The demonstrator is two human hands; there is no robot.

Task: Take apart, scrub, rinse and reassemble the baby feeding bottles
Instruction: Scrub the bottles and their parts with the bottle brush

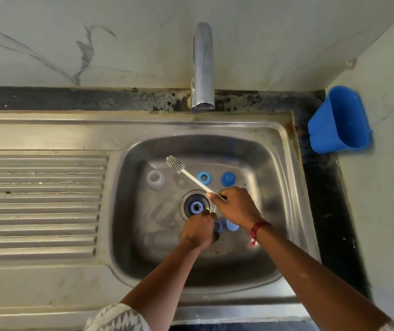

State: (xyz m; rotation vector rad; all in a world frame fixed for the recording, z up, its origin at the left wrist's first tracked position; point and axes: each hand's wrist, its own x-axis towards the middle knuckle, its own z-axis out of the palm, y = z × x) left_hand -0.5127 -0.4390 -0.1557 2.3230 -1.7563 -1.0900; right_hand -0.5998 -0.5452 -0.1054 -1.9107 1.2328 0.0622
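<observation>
Fingers of the left hand (pixel 199 229) curl beside a blue ring (pixel 218 226); whether they grip it I cannot tell. Just beyond, the right hand (pixel 236 206) pinches the bottle brush (pixel 191 176) by its handle. Clear bottles (pixel 165 213) lie left of both hands. A blue collar (pixel 203 177) and blue cap (pixel 228 179) sit farther off.

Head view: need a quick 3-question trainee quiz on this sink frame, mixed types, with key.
1. True or false: the bottle brush lies loose in the sink.
2. Where is the blue dome cap relative to the blue ring near the brush handle? A) left of it B) right of it C) stacked on it
3. Fill in: the small ring on the drain is ___ in colour.
Key: 1 false, the right hand grips its handle. 2 B. 3 blue.
</observation>
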